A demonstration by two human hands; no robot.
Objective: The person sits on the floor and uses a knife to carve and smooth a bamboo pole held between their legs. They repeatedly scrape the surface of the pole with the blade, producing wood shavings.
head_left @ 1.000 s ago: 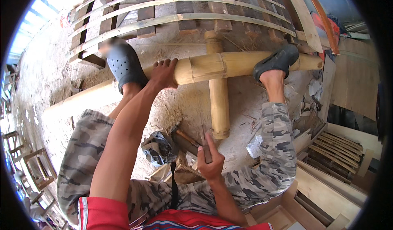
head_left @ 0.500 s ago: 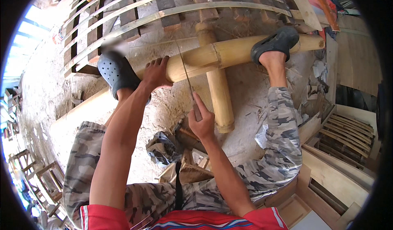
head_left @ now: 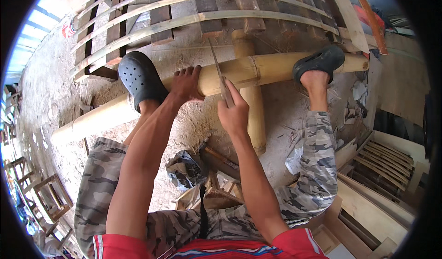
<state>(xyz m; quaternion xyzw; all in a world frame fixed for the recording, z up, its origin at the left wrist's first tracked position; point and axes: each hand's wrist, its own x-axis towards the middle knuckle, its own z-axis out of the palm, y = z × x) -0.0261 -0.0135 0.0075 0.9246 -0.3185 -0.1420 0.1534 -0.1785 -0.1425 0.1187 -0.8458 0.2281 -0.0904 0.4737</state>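
Observation:
A long thick bamboo pole (head_left: 271, 67) lies across the dirt floor, pinned under my two feet in dark clogs (head_left: 140, 79). My left hand (head_left: 185, 83) presses flat on top of the pole. Gripped in my right hand (head_left: 234, 114) is a long thin knife (head_left: 218, 70), its blade standing upright against the pole just right of my left hand. A shorter bamboo piece (head_left: 252, 107) lies crosswise under the pole.
A rack of curved bamboo slats on wooden blocks (head_left: 202, 14) stands behind the pole. A crumpled dark bag (head_left: 186, 169) and wood scraps lie between my knees. Stacked slats and boards (head_left: 382, 157) sit at the right, and small wooden frames (head_left: 46, 194) at the left.
My right hand picked up the knife from near my knees and raised it to the pole. The left hand stayed on the bamboo.

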